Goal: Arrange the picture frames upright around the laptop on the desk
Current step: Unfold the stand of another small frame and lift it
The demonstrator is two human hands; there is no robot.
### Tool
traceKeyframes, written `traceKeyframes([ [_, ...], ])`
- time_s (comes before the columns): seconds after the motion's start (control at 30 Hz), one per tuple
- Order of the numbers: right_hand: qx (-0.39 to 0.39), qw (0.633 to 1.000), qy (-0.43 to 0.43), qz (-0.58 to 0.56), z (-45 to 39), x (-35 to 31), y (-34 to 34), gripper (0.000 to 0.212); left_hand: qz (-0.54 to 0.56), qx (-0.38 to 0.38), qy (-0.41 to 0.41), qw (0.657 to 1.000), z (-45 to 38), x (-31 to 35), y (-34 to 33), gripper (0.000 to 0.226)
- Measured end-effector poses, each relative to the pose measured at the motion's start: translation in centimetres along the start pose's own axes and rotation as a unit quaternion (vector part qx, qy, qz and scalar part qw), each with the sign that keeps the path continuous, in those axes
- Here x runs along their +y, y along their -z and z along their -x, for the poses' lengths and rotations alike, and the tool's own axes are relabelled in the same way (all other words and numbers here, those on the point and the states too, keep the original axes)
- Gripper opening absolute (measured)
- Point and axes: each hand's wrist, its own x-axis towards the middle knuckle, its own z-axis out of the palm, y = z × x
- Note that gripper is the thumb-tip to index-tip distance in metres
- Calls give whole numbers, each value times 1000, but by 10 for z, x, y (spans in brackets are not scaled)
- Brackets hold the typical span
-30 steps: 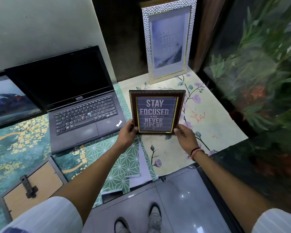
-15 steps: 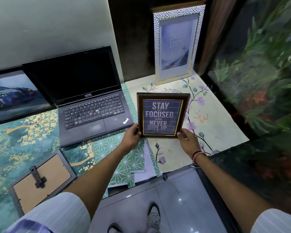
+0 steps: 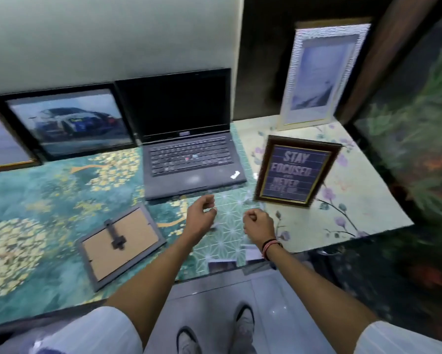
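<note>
In the head view, your left hand (image 3: pixel 201 217) hovers over the green-patterned desk (image 3: pixel 48 195) with its fingers loosely curled, thumb and forefinger nearly meeting, and nothing in them. Your right hand (image 3: pixel 258 225) is closed into a loose fist, also empty, with a red band at the wrist.

The frame is motion-blurred, so the lettering on the dark brown quote frame (image 3: pixel 297 171) is soft, and the picture in the tall silver frame (image 3: pixel 324 72) is hard to make out. A frame at the far left (image 3: pixel 4 143) is cut off by the edge.

The quote frame stands upright just right of the laptop (image 3: pixel 186 139), beyond your right hand and apart from it. A car-picture frame (image 3: pixel 69 121) leans left of the laptop. A grey frame (image 3: pixel 120 242) lies face-down, near your left hand.
</note>
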Motion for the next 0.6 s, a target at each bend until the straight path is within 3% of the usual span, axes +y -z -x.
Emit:
traceKeyframes([
  [0.13, -96, 994, 46, 29, 27, -47, -74, 15, -40, 126, 26, 991, 20, -32, 71, 22],
  [0.23, -159, 981, 69, 83, 50, -70, -131, 16, -87, 281, 126, 947, 40, -68, 129, 29],
  [0.3, -183, 972, 75, 129, 64, -79, -161, 18, -106, 334, 198, 915, 47, -91, 160, 27],
  [0.4, -186, 956, 91, 205, 80, -90, -190, 9, -145, 279, 229, 921, 48, -111, 188, 36],
  [0.5, -172, 949, 94, 249, 84, -96, -204, 29, -129, 232, 191, 945, 41, -116, 199, 22],
  [0.6, -165, 950, 77, 252, 83, -99, -206, 11, -51, 221, 216, 950, 35, -123, 205, 21],
])
